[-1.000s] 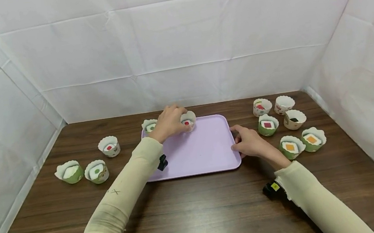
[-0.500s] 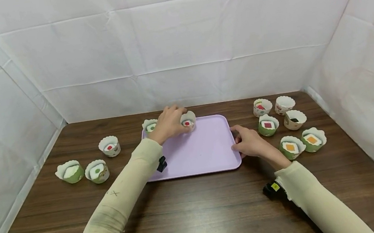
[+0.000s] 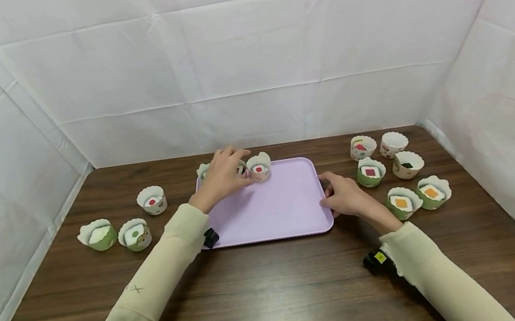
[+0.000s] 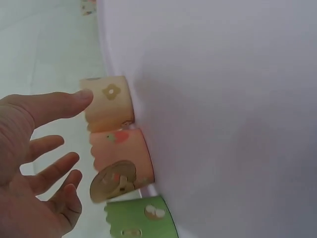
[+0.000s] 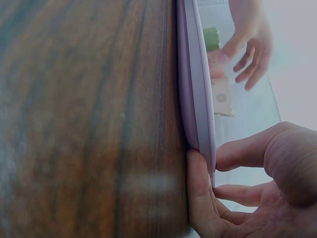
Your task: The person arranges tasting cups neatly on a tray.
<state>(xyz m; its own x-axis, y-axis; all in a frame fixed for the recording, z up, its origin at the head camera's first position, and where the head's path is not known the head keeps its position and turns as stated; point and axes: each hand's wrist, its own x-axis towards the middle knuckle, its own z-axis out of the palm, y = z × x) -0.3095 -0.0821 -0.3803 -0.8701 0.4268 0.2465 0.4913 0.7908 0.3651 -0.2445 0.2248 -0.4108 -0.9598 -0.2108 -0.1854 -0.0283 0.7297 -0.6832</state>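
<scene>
Lilac tray (image 3: 274, 215) at frame centre; along its far edge stand a beige cup (image 3: 259, 177), pink cup (image 4: 121, 153) and green cup (image 4: 141, 218). Left hand (image 3: 223, 177) released, fingers parted, at the row; thumb contact unclear. Right hand (image 3: 344, 195) pinches the tray's right edge. On the tabletop (image 3: 276, 299): three cups (image 3: 139, 242) left of frame, six cups (image 3: 370, 181) right.

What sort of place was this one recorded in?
Probably a makeshift recording booth: creased white sheeting encloses the back and sides of a wood-grain table, where scalloped cups stand on either side of a lilac tray.
</scene>
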